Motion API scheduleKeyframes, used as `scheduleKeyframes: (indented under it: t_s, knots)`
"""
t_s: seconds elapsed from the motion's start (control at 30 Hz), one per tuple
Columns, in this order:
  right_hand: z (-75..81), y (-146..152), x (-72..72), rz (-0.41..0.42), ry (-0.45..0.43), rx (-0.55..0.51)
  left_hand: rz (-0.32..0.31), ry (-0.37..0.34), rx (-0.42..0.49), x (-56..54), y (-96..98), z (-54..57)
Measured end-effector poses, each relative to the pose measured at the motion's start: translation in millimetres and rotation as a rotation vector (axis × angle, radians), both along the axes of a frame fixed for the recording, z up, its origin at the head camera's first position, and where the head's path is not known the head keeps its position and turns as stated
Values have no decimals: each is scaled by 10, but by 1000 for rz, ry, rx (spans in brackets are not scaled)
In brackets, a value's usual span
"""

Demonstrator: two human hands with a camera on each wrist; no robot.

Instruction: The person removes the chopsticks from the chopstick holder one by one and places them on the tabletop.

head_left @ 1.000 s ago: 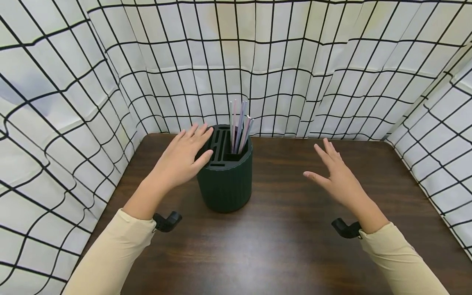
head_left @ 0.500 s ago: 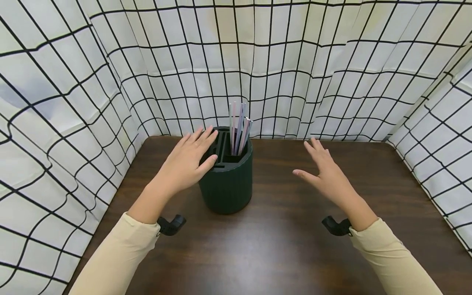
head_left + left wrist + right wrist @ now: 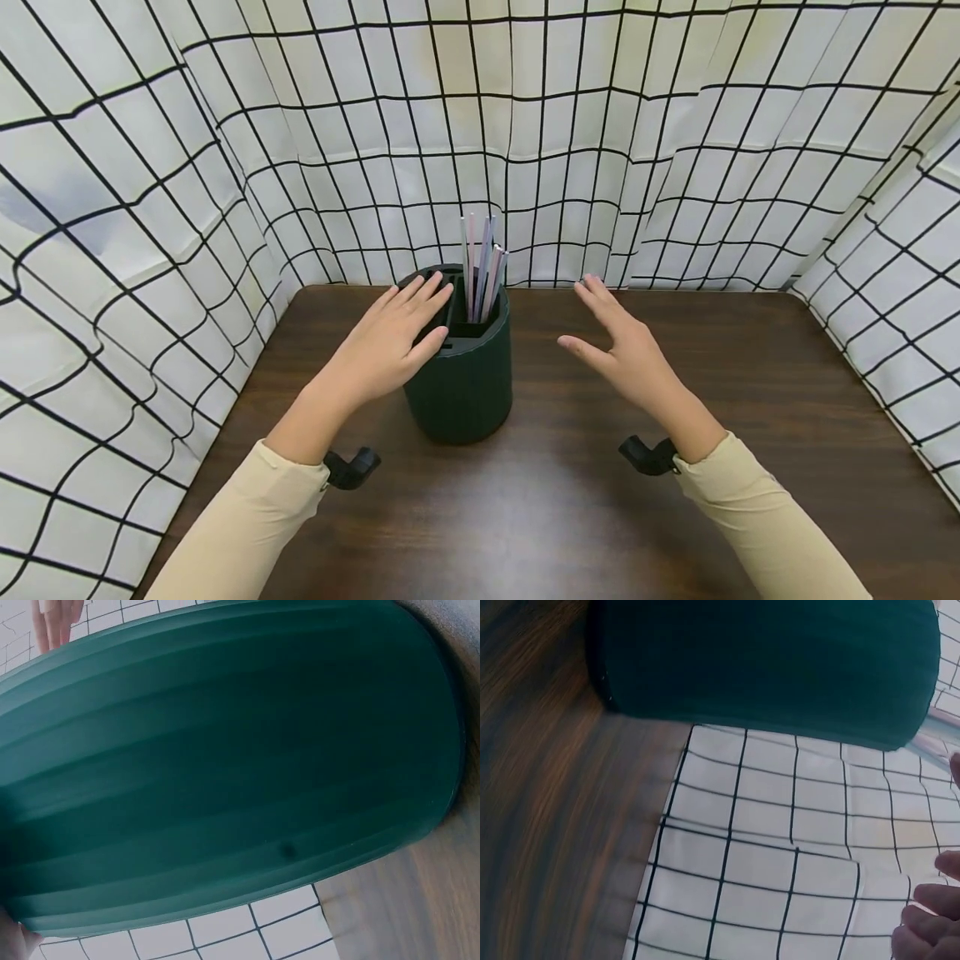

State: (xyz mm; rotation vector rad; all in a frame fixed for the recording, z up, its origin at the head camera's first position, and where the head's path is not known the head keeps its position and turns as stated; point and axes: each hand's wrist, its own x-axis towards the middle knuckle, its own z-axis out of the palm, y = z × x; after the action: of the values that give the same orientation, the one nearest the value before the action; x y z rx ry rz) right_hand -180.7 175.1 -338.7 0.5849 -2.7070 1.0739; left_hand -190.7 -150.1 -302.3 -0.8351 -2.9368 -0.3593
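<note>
A dark green ribbed pen holder (image 3: 461,396) with slots in its top stands upright on the brown table. Several thin pale straw-like sticks (image 3: 483,275), pinkish and bluish, stick up from its right compartment. My left hand (image 3: 386,346) spreads over the left part of the holder's top, fingers straight, overlapping the rim and slots. To the right of the holder my right hand (image 3: 626,350) hovers apart from it with fingers extended and nothing held. The green wall (image 3: 225,765) fills the left wrist view. In the right wrist view, fingers (image 3: 934,922) show at the lower right edge.
A white curtain with a black grid (image 3: 570,175) hangs behind the table (image 3: 525,517) and along both sides. Black wrist-camera mounts sit at the left cuff (image 3: 352,468) and the right cuff (image 3: 648,456).
My right hand has moved left, closer to the holder. My left hand has shifted slightly right and covers more of the slots. The holder stays about where it was.
</note>
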Motion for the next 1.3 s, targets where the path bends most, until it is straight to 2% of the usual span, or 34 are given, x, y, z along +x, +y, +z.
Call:
scheduleKeyframes:
  t_s: [0.17,0.37,0.53,0.73,0.93,1.1,1.3]
  knots:
    - [1,-108,-13,37,74,-52,-4,-4,2,18,15,-14]
    - [24,-226,-33,125,56,-37,0,10,-11,47,3,-28]
    - [80,-313,-66,112,78,-83,-3,59,2,38,2,-48]
    - [178,-459,-119,72,85,-215,1,84,22,13,-8,-74]
    - [266,-576,-170,77,110,-351,6,75,45,5,11,-74]
    - [273,-659,-215,93,88,-501,-3,82,53,-15,34,-91]
    - [277,-734,-257,97,79,-529,3,92,62,-13,28,-100]
